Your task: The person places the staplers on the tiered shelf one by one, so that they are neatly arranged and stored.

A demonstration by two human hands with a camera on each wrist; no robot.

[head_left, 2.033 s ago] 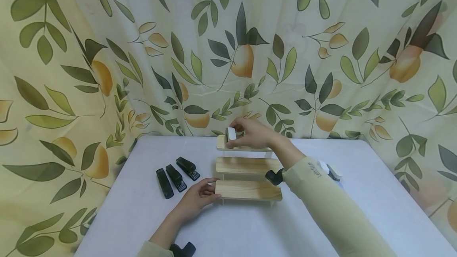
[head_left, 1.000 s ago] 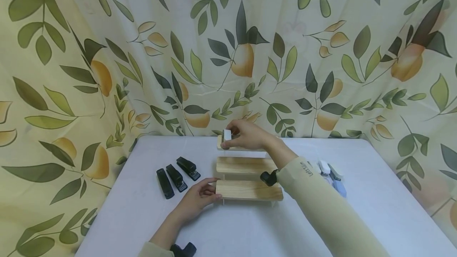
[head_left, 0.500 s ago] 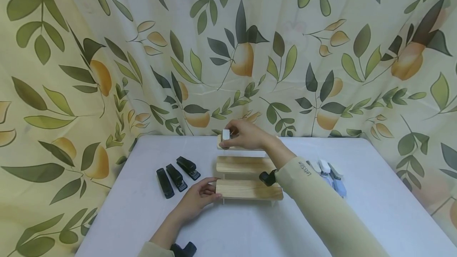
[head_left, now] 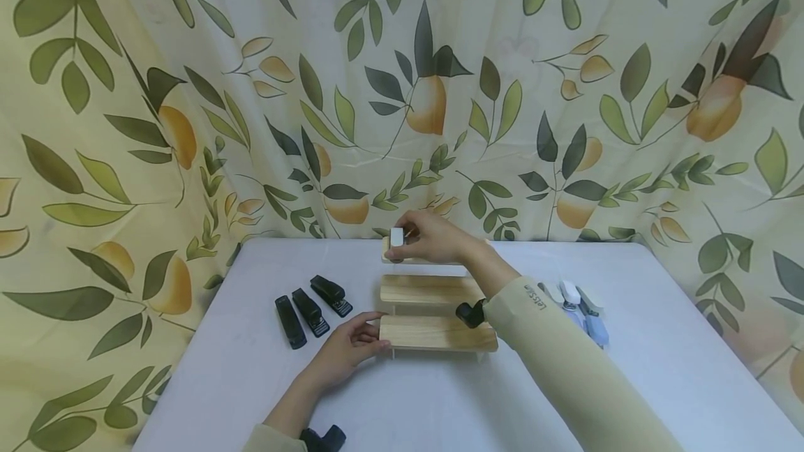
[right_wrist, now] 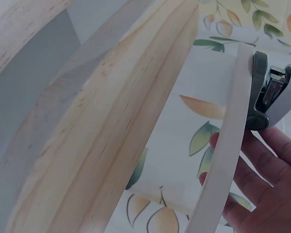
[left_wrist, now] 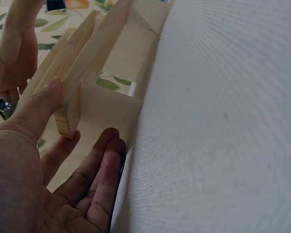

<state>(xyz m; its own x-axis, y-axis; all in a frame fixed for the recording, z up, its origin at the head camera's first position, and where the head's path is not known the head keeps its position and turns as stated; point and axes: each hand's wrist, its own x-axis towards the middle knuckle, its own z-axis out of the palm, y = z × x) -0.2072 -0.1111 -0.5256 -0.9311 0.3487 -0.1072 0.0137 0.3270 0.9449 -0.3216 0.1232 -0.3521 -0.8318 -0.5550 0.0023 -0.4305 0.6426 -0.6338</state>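
A white-and-grey stapler (head_left: 397,237) stands at the left end of the top tier of a three-tier wooden rack (head_left: 436,333). My right hand (head_left: 433,237) holds it between thumb and fingers. In the right wrist view the stapler's dark base (right_wrist: 257,90) rests against the top plank (right_wrist: 228,141), and fingertips show beyond that plank. At the rack's lower left end, my left hand (head_left: 352,346) pinches the lowest plank. The left wrist view shows its thumb on top of the plank (left_wrist: 66,119) and the index finger beneath; the other fingers lie beside the white support.
Three black staplers (head_left: 310,312) lie in a row left of the rack. On the right, partly behind the right sleeve, lie several white, grey and blue staplers (head_left: 597,330). A patterned curtain (head_left: 402,89) hangs behind the white table (head_left: 251,396).
My right hand has moved the stapler left along the top tier, to its left end, and has barely moved over the last half second. The left hand stays at the lowest plank.
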